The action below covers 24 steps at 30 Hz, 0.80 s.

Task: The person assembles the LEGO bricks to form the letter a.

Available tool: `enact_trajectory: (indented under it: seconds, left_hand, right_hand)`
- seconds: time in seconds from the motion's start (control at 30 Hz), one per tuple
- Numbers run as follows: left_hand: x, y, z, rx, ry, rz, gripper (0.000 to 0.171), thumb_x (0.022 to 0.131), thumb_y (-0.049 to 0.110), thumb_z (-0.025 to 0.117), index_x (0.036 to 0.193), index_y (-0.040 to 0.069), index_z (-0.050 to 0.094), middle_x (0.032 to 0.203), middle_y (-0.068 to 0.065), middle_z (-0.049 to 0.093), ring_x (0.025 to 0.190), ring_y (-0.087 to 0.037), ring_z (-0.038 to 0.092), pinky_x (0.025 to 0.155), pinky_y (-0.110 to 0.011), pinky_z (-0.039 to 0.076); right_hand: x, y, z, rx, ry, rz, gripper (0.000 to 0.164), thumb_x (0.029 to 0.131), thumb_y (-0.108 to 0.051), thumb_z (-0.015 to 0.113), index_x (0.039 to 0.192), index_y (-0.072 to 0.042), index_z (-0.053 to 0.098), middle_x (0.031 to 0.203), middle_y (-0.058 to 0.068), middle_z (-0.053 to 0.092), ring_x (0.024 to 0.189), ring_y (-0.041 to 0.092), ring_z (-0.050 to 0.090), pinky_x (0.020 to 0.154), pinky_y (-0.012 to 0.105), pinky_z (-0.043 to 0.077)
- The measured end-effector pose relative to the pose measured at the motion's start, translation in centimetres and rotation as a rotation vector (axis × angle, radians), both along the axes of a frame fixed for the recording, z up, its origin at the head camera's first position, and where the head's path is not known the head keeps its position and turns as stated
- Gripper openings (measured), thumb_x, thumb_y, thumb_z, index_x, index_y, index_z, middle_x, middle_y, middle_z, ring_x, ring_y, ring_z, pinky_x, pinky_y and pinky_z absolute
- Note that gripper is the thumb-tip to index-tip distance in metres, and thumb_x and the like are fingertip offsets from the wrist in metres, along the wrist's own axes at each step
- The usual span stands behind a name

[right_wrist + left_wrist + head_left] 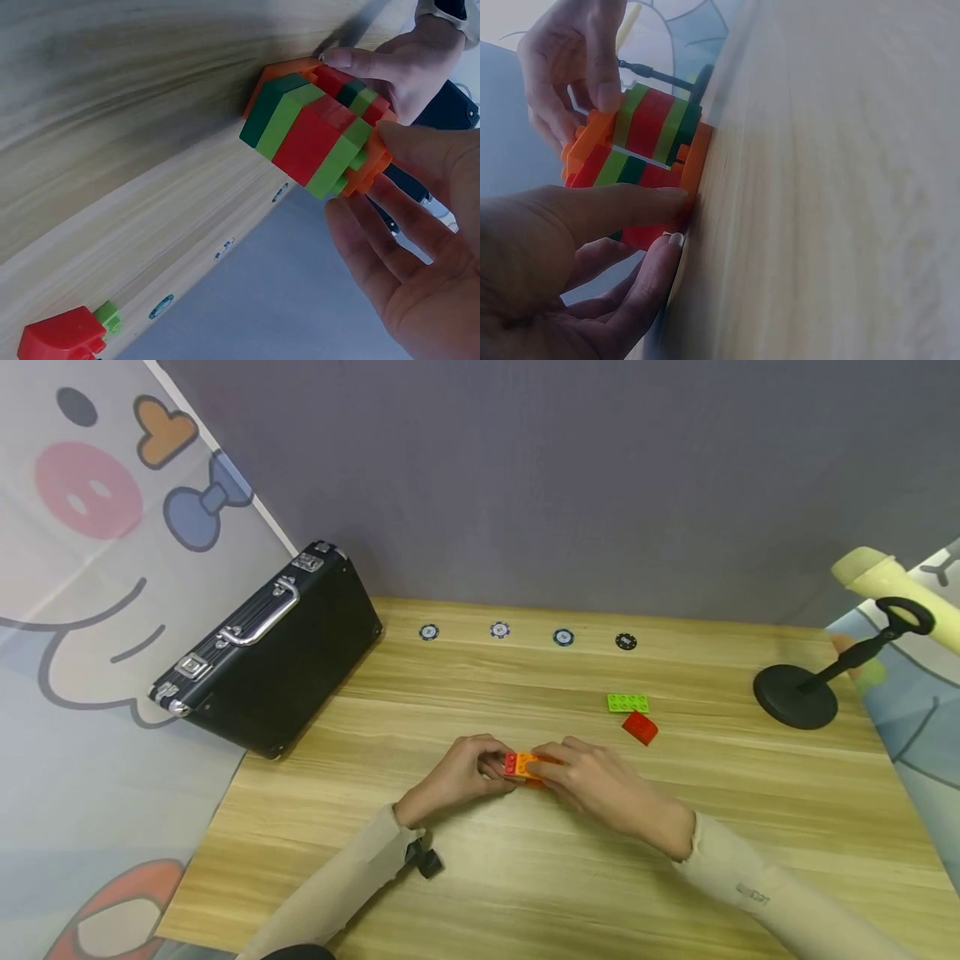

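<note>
Two columns of stacked toy building bricks point(307, 142), in red, light green and dark green, stand side by side on an orange base brick point(697, 157). Across their tops lies another orange brick point(524, 764); in the right wrist view it sits partly off the studs of the nearer column. My left hand point(457, 774) grips the left column low down, thumb and fingertips close to the base. With thumb and fingers my right hand point(600, 781) pinches the upper orange brick. Fingers hide part of both columns in the head view.
Beyond the right hand lie a light green brick point(627, 707) and a red brick point(641, 727). Several poker chips point(563, 637) line the table's back edge. A black case point(292, 660) stands at left, a black stand point(795, 697) with a pale yellow microphone point(900, 585) at right.
</note>
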<state>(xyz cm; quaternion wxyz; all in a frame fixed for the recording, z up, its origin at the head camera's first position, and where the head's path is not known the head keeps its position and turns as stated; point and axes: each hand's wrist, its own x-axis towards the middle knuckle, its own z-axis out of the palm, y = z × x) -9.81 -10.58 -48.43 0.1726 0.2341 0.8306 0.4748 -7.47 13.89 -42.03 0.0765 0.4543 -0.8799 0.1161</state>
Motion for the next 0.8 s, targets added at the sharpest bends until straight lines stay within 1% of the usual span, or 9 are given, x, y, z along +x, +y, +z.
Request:
enact_trajectory:
  seconds: [0.3, 0.4, 0.5, 0.57, 0.63, 0.7, 0.77, 0.8]
  left_hand:
    - [0.0, -0.1, 0.0, 0.003, -0.003, 0.002, 0.035, 0.076, 0.007, 0.083, 0.109, 0.008, 0.070, 0.099, -0.004, 0.068, 0.080, -0.010, 0.068, 0.070, -0.018, 0.059]
    - [0.0, -0.2, -0.1, 0.003, -0.007, -0.002, 0.035, 0.076, 0.007, 0.083, 0.109, 0.007, 0.070, 0.099, -0.004, 0.068, 0.080, -0.009, 0.068, 0.070, -0.018, 0.059]
    - [0.1, -0.2, -0.2, 0.007, -0.010, -0.003, 0.035, 0.076, 0.006, 0.084, 0.109, 0.006, 0.070, 0.099, -0.004, 0.068, 0.080, -0.010, 0.068, 0.069, -0.018, 0.060]
    - [0.1, -0.2, -0.3, 0.011, -0.011, 0.002, 0.036, 0.076, 0.005, 0.084, 0.109, 0.006, 0.070, 0.100, -0.004, 0.068, 0.079, -0.010, 0.068, 0.069, -0.019, 0.060]
    - [0.1, -0.1, -0.3, 0.013, -0.016, 0.009, 0.038, 0.075, 0.005, 0.084, 0.110, 0.005, 0.070, 0.100, -0.005, 0.067, 0.079, -0.010, 0.068, 0.069, -0.019, 0.060]
    - [0.1, -0.1, -0.3, 0.013, -0.022, 0.014, 0.038, 0.075, 0.004, 0.084, 0.110, 0.005, 0.069, 0.101, -0.005, 0.068, 0.078, -0.010, 0.068, 0.069, -0.019, 0.060]
    - [0.1, -0.1, -0.2, 0.011, -0.023, 0.016, 0.039, 0.075, 0.005, 0.084, 0.110, 0.005, 0.069, 0.101, -0.005, 0.067, 0.078, -0.009, 0.068, 0.069, -0.018, 0.060]
    - [0.1, 0.0, -0.2, 0.010, -0.025, 0.017, 0.039, 0.075, 0.005, 0.084, 0.110, 0.005, 0.070, 0.101, -0.005, 0.067, 0.078, -0.009, 0.068, 0.069, -0.018, 0.060]
  right_hand:
    - [0.2, 0.0, -0.3, -0.009, 0.000, -0.009, 0.030, 0.088, -0.018, 0.073, 0.119, -0.019, 0.070, 0.124, 0.001, 0.067, 0.099, 0.017, 0.066, 0.080, 0.034, 0.060]
    - [0.1, 0.2, -0.4, -0.024, -0.034, -0.009, 0.030, 0.090, -0.021, 0.072, 0.119, -0.021, 0.069, 0.125, -0.001, 0.067, 0.104, 0.017, 0.066, 0.086, 0.038, 0.059]
    - [-0.5, 0.7, 0.0, -0.052, -0.084, -0.010, 0.030, 0.091, -0.027, 0.070, 0.120, -0.021, 0.069, 0.123, -0.003, 0.068, 0.107, 0.016, 0.066, 0.089, 0.038, 0.058]
    - [-1.2, 1.4, 0.3, -0.077, -0.118, -0.018, 0.029, 0.092, -0.030, 0.069, 0.120, -0.020, 0.069, 0.121, -0.003, 0.068, 0.108, 0.015, 0.066, 0.089, 0.037, 0.059]
    - [-2.3, 2.5, 0.5, -0.088, -0.148, -0.041, 0.029, 0.093, -0.031, 0.068, 0.119, -0.018, 0.070, 0.120, -0.003, 0.069, 0.107, 0.015, 0.067, 0.087, 0.034, 0.059]
    - [-3.8, 3.9, 0.5, -0.093, -0.173, -0.076, 0.027, 0.093, -0.028, 0.068, 0.118, -0.016, 0.070, 0.119, -0.002, 0.069, 0.106, 0.016, 0.067, 0.085, 0.034, 0.060]
    - [-5.4, 5.6, 0.3, -0.103, -0.196, -0.116, 0.025, 0.093, -0.023, 0.069, 0.116, -0.014, 0.070, 0.116, 0.001, 0.070, 0.095, 0.015, 0.068, 0.075, 0.033, 0.061]
    - [-6.3, 6.5, 0.1, -0.101, -0.197, -0.137, 0.024, 0.092, -0.020, 0.070, 0.115, -0.013, 0.071, 0.115, 0.002, 0.071, 0.094, 0.017, 0.069, 0.074, 0.035, 0.061]
